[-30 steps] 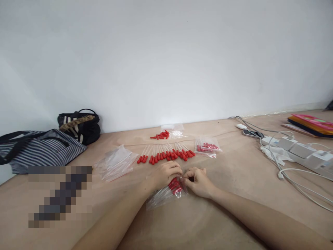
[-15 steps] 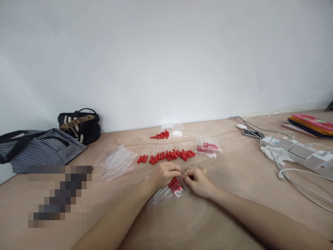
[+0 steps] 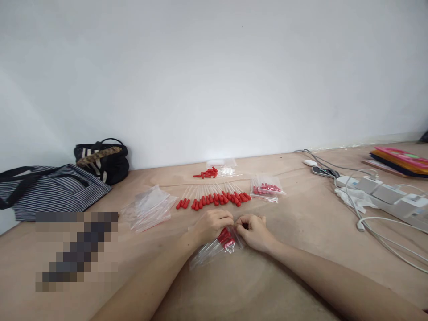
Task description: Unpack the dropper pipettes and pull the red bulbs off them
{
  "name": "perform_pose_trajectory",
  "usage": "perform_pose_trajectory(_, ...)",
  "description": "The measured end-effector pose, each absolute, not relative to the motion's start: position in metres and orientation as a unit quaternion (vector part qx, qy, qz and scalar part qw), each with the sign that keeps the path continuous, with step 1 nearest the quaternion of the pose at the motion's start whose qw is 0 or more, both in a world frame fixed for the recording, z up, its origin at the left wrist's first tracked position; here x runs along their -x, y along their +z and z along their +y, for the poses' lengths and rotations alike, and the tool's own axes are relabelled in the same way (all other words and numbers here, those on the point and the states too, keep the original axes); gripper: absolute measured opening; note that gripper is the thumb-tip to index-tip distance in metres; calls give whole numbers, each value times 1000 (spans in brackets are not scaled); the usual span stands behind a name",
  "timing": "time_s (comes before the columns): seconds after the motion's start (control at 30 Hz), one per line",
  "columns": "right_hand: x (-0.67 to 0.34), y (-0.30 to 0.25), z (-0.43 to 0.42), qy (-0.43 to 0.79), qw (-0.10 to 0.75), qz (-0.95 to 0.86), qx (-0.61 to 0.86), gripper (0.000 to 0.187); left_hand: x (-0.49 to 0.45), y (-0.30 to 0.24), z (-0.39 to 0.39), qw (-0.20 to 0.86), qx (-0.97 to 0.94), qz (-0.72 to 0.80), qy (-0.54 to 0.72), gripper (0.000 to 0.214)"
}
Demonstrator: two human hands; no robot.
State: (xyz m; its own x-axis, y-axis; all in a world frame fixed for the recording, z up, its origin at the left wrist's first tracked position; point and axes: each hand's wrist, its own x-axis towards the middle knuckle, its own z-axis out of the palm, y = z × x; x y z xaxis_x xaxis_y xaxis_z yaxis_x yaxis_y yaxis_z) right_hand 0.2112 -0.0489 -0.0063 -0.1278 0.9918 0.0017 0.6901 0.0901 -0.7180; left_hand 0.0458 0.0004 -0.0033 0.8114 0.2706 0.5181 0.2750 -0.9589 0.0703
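Right hand (image 3: 256,232) pinches the edge of a clear bag (image 3: 216,249) lying under and between both hands; the left hand (image 3: 214,224) curls over it, its fingertips too hidden to tell their grip. Inside, red-bulbed droppers (image 3: 228,240) show through. The bag looks light, limp and slippery, its slim tubes probably stiffer and perhaps brittle, so the edge or bulb end seems the safer hold. Loose droppers (image 3: 216,199) crowd just beyond the left hand, limiting forward room; flat bags (image 3: 152,207) lie to its left, filled bags (image 3: 267,189) beyond the right.
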Motion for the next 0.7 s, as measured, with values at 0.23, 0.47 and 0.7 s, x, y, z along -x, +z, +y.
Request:
perform_pose_trajectory(0.23,-215,-3,-49,334,269,-701,569,28,-45,-4,0,-58,940,-185,-280,24)
perform_pose_trajectory(0.47,-214,-6,-47,340,276,-699,565,41,-46,-6,0,-92,940,-188,-271,19)
perform_pose_trajectory(0.7,-217,-8,-44,372,257,-691,564,29,-44,-4,-2,-85,933,-210,-281,19)
